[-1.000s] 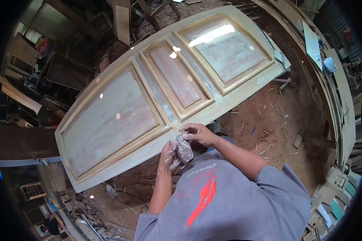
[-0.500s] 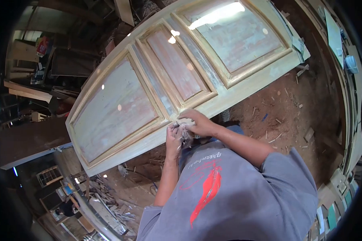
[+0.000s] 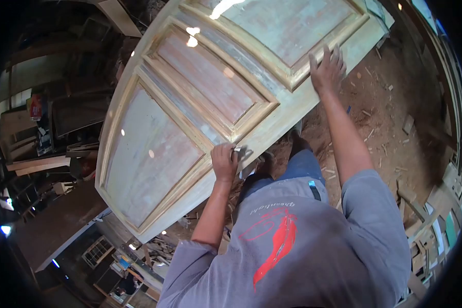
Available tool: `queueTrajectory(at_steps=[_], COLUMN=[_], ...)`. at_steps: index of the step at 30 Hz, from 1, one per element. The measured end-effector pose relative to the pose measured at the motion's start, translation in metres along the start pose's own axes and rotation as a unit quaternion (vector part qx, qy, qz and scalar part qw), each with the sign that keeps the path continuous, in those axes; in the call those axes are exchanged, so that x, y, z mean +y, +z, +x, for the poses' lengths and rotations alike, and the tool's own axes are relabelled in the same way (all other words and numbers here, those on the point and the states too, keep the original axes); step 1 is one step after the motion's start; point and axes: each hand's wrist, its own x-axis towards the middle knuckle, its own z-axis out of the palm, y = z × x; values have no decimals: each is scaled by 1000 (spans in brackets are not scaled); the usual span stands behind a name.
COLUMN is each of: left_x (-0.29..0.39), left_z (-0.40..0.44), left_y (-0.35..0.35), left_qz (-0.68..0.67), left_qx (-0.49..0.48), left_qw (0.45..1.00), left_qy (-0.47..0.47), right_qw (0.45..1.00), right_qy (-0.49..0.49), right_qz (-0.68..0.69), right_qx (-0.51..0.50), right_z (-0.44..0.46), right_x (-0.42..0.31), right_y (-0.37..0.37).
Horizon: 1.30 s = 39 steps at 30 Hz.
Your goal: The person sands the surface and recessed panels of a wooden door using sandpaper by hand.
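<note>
A large wooden door panel [image 3: 302,110] lies before me, with three framed fields, raised mouldings and pale, patchy coating. My left hand [image 3: 224,163] is curled over its near rail, beside the corner where two mouldings meet. A crumpled greyish piece [image 3: 244,151] shows at its fingertips; I cannot tell whether it is sandpaper or cloth. My right hand [image 3: 328,72] has its fingers spread on the near edge, close to the corner of the right-hand moulding [image 3: 294,82], and holds nothing.
Wood scraps and shavings [image 3: 369,134] litter the reddish dirt floor [image 3: 379,102]. A dark brown board [image 3: 61,220] lies at the left. Timber offcuts [image 3: 38,165] are stacked beyond it. Long boards [image 3: 444,77] and loose slats [image 3: 426,246] line the right side.
My hands were together around the crumpled grey piece at the near edge. My right hand has let go and moved right along the panel; the left keeps the piece. The view has shifted.
</note>
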Motion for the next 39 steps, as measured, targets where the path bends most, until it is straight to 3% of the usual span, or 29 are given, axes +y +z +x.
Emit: queueTrajectory(at_steps=[2, 7, 12, 15, 17, 18, 26, 29, 32, 39], left_x=[-17, 4, 26, -3, -27, -33, 68, 37, -15, 74], left_z=[8, 68, 103, 73, 39, 34, 145, 105, 42, 143], left_y=[5, 28, 54, 31, 12, 18, 86, 52, 23, 81], left_qz=[46, 129, 158, 93, 179, 173, 165, 111, 200, 159], left_qx=[-68, -88, -133, -224, -216, -158, -122, -214, -188, -133], left_qw=[997, 982, 968, 969, 960, 970, 964, 969, 961, 968], left_qy=[10, 111, 142, 41, 9, 61, 171, 50, 19, 142], right_qw=[999, 999, 999, 999, 999, 999, 999, 999, 998, 999], right_qy=[12, 5, 27, 32, 26, 30, 42, 41, 53, 48], right_qz=[-34, -21, 0, -13, -15, -13, 17, 14, 21, 22], right_qx=[-6, 37, 26, 22, 12, 13, 10, 13, 7, 11], right_z=[-2, 0, -11, -3, -2, 2, -2, -2, 1, -1], right_x=[-4, 0, -4, 0, -2, -1, -4, -2, -4, -5], right_y=[-4, 7, 0, 6, 0, -2, -6, -3, -10, -9])
